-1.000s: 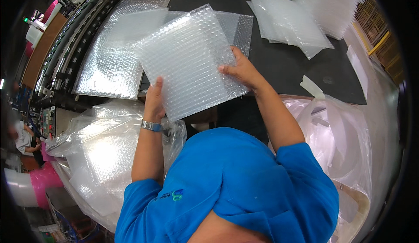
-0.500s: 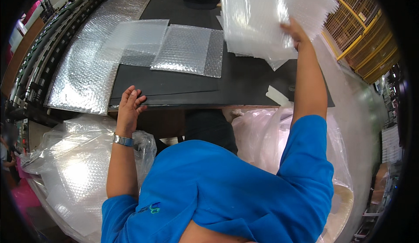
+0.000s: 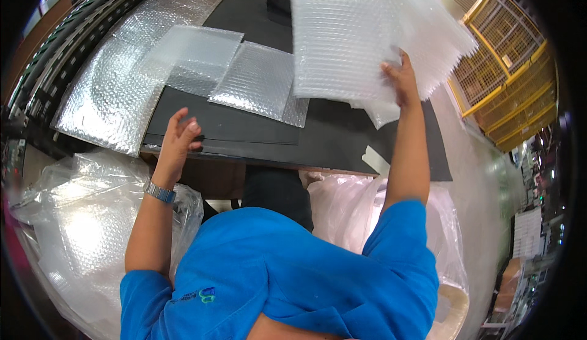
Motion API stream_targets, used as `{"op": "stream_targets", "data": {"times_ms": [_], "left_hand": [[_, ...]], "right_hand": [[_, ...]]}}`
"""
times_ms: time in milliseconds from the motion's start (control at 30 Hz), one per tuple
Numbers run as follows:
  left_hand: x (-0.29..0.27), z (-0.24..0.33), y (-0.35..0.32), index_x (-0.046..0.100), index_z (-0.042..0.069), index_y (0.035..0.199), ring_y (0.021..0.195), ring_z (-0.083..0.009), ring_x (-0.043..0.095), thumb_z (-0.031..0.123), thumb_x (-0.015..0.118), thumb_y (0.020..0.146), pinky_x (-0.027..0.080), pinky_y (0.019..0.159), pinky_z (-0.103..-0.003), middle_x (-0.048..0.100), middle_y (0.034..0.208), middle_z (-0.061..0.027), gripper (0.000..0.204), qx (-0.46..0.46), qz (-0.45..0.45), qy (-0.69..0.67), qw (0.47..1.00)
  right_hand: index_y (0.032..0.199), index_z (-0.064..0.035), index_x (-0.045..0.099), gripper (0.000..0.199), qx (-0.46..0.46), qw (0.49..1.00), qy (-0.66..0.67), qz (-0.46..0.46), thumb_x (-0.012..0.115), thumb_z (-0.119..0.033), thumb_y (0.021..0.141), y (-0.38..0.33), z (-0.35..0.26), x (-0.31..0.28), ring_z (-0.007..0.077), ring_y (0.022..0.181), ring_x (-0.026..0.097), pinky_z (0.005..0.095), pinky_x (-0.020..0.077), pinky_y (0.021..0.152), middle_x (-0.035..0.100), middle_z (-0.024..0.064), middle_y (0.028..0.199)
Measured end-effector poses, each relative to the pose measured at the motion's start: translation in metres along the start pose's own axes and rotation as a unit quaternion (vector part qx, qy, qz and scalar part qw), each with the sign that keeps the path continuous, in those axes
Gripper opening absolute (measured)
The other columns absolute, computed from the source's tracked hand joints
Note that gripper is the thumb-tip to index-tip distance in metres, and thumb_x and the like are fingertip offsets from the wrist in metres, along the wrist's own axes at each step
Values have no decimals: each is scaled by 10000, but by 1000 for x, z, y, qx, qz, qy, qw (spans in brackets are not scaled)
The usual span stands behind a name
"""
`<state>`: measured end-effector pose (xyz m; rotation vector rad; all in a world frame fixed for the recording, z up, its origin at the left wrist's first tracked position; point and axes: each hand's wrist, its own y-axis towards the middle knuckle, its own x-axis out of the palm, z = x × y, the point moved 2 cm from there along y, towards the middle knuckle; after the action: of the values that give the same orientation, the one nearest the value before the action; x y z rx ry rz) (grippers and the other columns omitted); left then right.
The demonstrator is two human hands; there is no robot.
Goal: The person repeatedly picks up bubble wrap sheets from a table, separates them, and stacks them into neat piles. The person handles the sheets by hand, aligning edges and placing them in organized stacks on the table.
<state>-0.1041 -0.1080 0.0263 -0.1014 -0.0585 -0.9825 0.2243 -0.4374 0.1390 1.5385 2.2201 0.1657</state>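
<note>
Right hand raised far right over the black mat, fingers closed on the near-right edge of a bubble-wrap bag, held up flat w/ its face toward the camera. Behind it, a thick stack of similar bags fanning out to the right; cannot tell whether that stack is also in the grip or just resting behind. Small corner of clear wrap hanging below the hand, approx above the mat's right half.

Left hand near left, open, fingers loosely curled, holding nothing, at the near-left edge of the mat; contact w/ the mat cannot be told. Metal wristwatch on that wrist.

On the mat, far left of centre: two flat bubble bags side by side, the left one partly overlapping the big silver bubble sheet, the right one just beside it, edges touching or overlapping. Silver sheet running along the left side, next to dark conveyor rails.

Near left, under the left forearm: large clear plastic bag, crumpled, bubble material inside. Near right: more clear plastic sheeting. Strip of pale tape on the mat's near edge. Yellow wire cage far right. Blue shirt filling the bottom.
</note>
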Motion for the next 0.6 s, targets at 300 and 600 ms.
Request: {"op": "stream_targets", "data": {"times_ms": [300, 600], "left_hand": [[42, 32, 11, 179, 24, 1302, 1181, -245, 349, 301, 745, 655, 291, 976, -372, 353, 1265, -173, 902, 269, -35, -34, 962], [28, 27, -6, 272, 15, 1232, 1086, -190, 426, 163, 676, 742, 352, 916, -335, 433, 1181, -117, 652, 260, 0, -77, 963]], "right_hand": [[1150, -31, 426, 507, -133, 970, 175, -100, 686, -166, 736, -80, -17, 126, 152, 951, 483, 296, 387, 848, 529, 47, 1027], [1152, -59, 434, 488, -64, 966, 212, -136, 672, -75, 726, -92, -18, 156, 138, 970, 471, 287, 378, 862, 521, 14, 1046]]}}
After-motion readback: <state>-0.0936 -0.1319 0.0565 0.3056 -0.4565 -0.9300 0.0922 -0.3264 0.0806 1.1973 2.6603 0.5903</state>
